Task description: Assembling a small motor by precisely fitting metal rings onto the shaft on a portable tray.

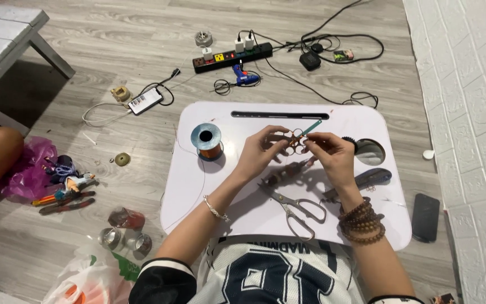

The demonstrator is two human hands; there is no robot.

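Over a white lap table, my left hand and my right hand pinch a small copper-wire ornament of loops between their fingertips. A thin green strip sticks up from the ornament toward the right. A spool of copper wire stands on the table left of my left hand, and a thin wire trails from it. Scissors lie below my hands. Pliers rest just under the ornament.
A box cutter lies by my right wrist and a round cup hole is in the table. On the floor: a power strip, a blue glue gun, two phones, tape rolls, a pink bag with tools, a white bench.
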